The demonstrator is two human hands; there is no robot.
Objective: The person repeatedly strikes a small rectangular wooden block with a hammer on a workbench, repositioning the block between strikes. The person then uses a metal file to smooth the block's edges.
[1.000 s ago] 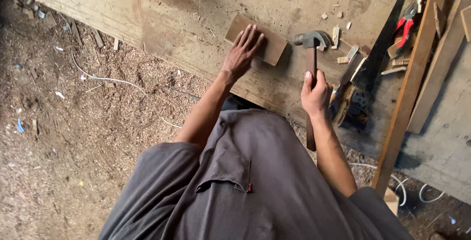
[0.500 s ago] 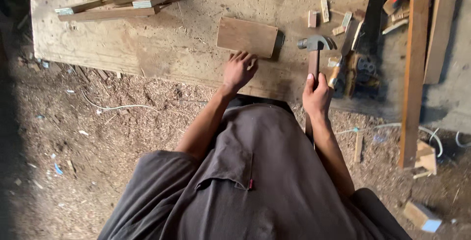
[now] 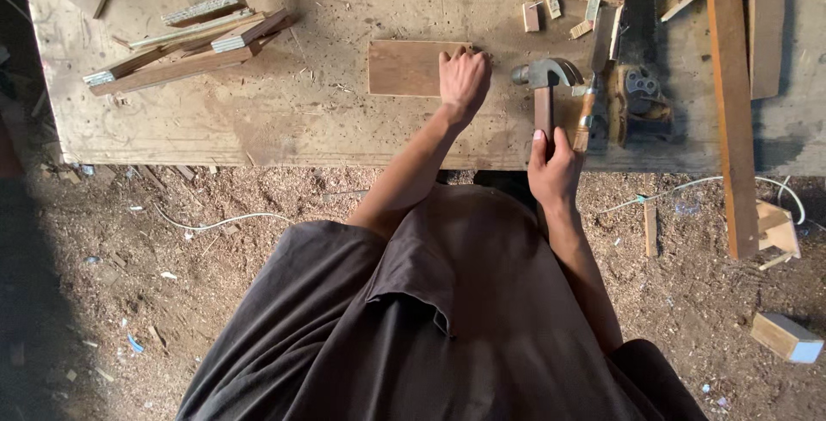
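Wooden-handled hammer (image 3: 544,94) gripped in right hand (image 3: 552,167); left hand (image 3: 463,81) flat on board (image 3: 404,67).

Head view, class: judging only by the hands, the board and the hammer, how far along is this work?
Done: small board lies flat on the workbench. In hand: left hand presses its right end; right hand grips the hammer, head resting on the bench. Left: no nail visible, no blow struck.

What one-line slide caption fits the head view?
Left hand flat on a small wooden board, right hand gripping a claw hammer on the dusty workbench.
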